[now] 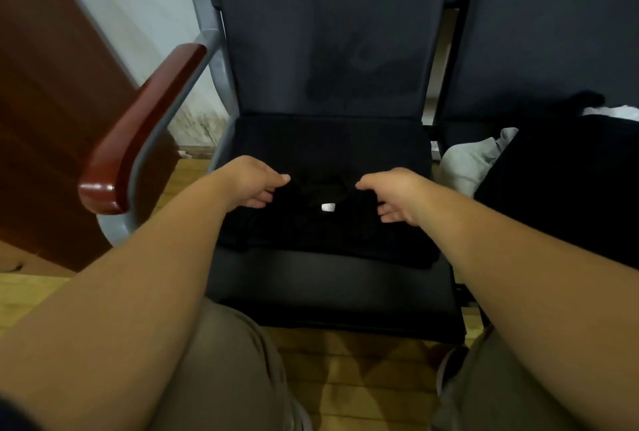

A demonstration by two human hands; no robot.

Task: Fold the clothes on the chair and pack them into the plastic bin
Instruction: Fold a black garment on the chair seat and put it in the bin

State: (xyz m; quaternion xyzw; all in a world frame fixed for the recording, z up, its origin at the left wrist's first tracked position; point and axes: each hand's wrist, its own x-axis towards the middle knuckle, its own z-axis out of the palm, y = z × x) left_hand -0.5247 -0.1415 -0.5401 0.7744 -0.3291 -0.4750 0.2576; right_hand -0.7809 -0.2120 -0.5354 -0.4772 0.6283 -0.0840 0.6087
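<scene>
A black garment [321,233] lies spread on the dark seat of the chair [332,295], its neck opening and a small white label [327,207] facing up between my hands. My left hand [254,185] pinches the cloth at the left side of the neck. On the right side of the neck my right hand [394,193] pinches it the same way. Both arms reach in from the bottom of the head view. No plastic bin is in view.
The chair has a red-brown wooden armrest [138,126] on its left and a tall padded back [328,29]. On the neighbouring seat to the right lies a pile of black, grey and white clothes [553,167]. A wooden floor [352,382] shows below, and a brown door [45,91] stands at left.
</scene>
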